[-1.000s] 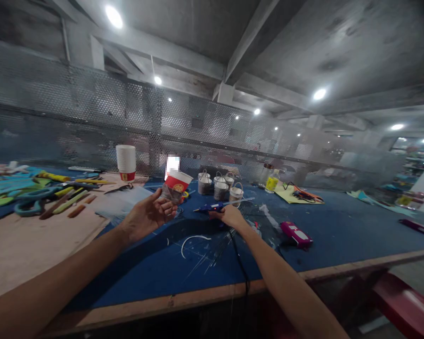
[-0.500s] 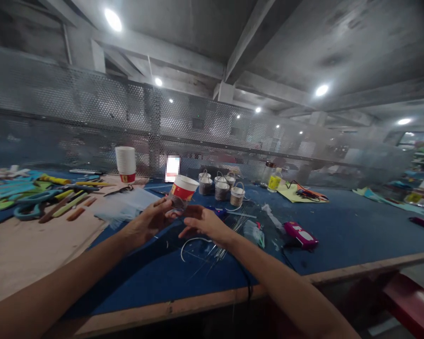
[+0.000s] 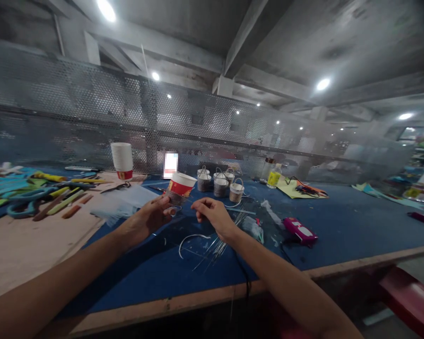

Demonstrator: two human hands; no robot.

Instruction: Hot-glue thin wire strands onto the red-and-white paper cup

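My left hand (image 3: 150, 219) is shut on a red-and-white paper cup (image 3: 179, 184), held tilted above the blue table mat (image 3: 339, 221). My right hand (image 3: 212, 214) hovers just right of the cup with its fingertips pinched together; whether something thin sits between them is too small to tell. Under both hands lie a curved white wire (image 3: 191, 238) and a loose bundle of thin wires (image 3: 215, 247). Beyond the hands stand several small grey buckets with handles (image 3: 219, 184).
A stack of white cups (image 3: 122, 159) stands at the back left, near scissors and coloured tools (image 3: 31, 197) on the brown board. A pink device (image 3: 298, 231) and a yellow-labelled bottle (image 3: 273, 179) are to the right. A black cord (image 3: 245, 278) crosses the front edge. A mesh screen (image 3: 92, 113) backs the table.
My right hand left the blue glue gun on the mat, came over to the cup, then drew slightly right with fingers pinched. My left hand kept hold of the cup.
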